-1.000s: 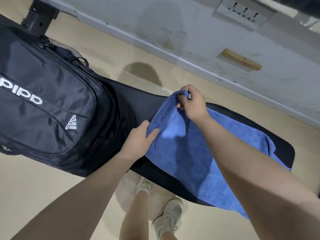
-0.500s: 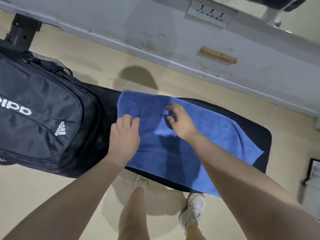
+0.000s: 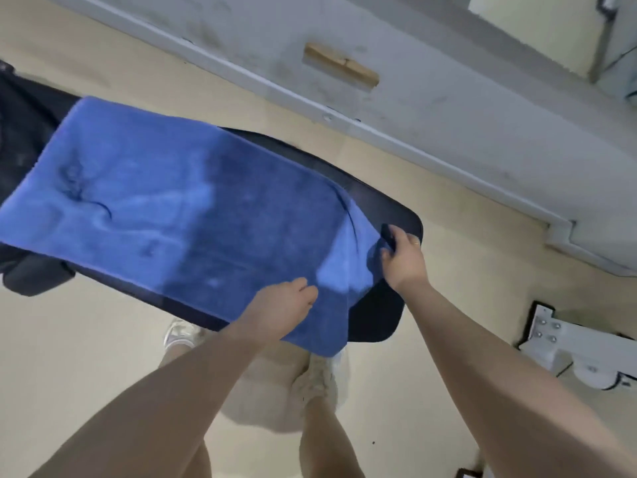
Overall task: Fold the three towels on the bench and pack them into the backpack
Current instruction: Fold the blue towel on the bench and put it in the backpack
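The blue towel (image 3: 179, 215) lies spread flat along the dark bench (image 3: 386, 198), its long axis running with the bench from the far left, where its end reaches the black backpack (image 3: 20, 132), to the right end just in front of the person. Both hands are at that right end. The right hand (image 3: 403, 257) grips the far right corner, fingers curled round the bunched cloth at the bench's rounded end. The left hand (image 3: 286, 301) sits on the near edge of the towel where it overhangs the bench, its fingers curled at the cloth; whether it actually pinches the edge I cannot tell. The rest of the towel stretches away to the left of both hands, so the fold probably has to carry this end leftward, toward the backpack.
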